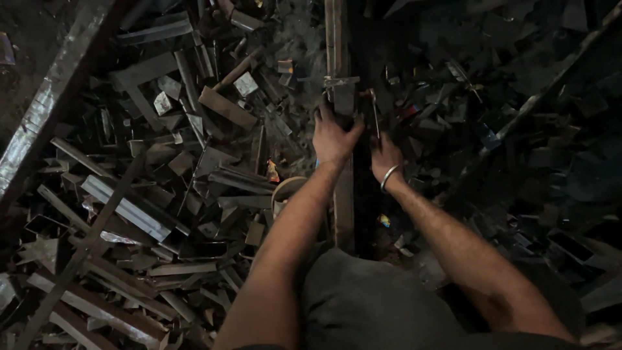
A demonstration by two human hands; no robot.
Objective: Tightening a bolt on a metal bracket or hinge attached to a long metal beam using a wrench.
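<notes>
Head view: left hand (334, 136) clamps around long steel bar (343, 194), which runs between the forearms. Right hand (387, 157), just beside bar, pinches thin metal tool (375, 116). Offcut pile (162, 168) lies left of bar; work looks unfinished.

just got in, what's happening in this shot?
A person crouches over a long metal bar that runs away from them across a floor heaped with steel offcuts. The left hand presses on the bar. The right hand, with a wrist bangle, holds a thin tool beside it.
</notes>
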